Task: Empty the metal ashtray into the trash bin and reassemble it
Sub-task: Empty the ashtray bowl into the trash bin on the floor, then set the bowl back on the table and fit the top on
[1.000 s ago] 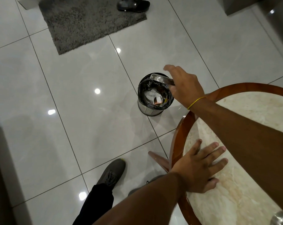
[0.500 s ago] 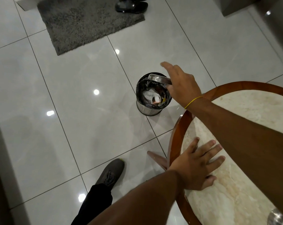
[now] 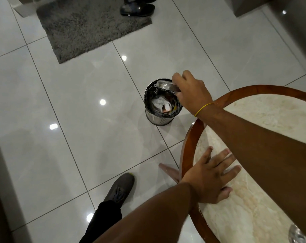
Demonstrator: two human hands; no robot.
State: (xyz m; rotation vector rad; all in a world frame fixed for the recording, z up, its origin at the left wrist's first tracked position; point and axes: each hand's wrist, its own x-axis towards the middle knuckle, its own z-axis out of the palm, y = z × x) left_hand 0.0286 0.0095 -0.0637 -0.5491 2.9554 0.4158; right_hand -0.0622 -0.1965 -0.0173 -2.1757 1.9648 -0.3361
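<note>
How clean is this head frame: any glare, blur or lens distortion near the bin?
Head view: dim overall, with bright ceiling-light spots glaring on the glossy floor tiles; tile grout lines bow from the wide-angle lens; the trash bin and the ashtray part in the right hand look reasonably sharp; the left hand casts no clear shadow on the table.

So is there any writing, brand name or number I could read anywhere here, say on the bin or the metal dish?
None can be read.
Trash bin: no label shows.
Ashtray in the right hand: plain metal.
Scraps in the bin: any print is too blurred.
Shoes: no readable brand.
</note>
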